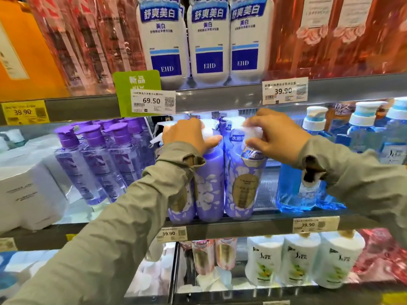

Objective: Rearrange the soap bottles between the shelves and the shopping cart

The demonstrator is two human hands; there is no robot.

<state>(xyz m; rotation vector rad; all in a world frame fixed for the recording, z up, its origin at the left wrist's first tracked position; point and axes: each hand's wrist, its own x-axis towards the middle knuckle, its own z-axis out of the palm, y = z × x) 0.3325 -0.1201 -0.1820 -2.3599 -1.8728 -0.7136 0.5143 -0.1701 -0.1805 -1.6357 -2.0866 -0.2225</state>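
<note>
Both hands reach to the middle shelf point(242, 226) at the centre of the frame, where three purple pump bottles with white flower prints stand close together at the front edge. The left hand point(189, 134) sits on top of the flowered bottle point(209, 188). Its fingers point(182, 128) are curled down over the white pump head and its thumb lies along the neck. The hand covers the tops there, so this pump seems to belong to that bottle rather than to the third purple bottle point(179, 213), which is half hidden behind the grey sleeve point(132, 216) at lower left. The right hand point(279, 137) pinches the white pump head of the gold-label bottle point(244, 190) between thumb and curled fingers point(257, 122). This bottle stands upright on the shelf, touching the flowered bottle on its left. To the left of this group stand clear purple bottles point(99, 168) with purple caps, and beyond them white boxes point(28, 188). To the right are blue bottles point(295, 190) with white pump tops. On the shelf above, at top centre, stand three white bottles point(209, 40) with blue labels. A green tag point(136, 84) and a price tag reading 69.50 point(153, 101) hang below them. In the lower right of the frame, white bottles point(299, 260) line the shelf beneath.
</note>
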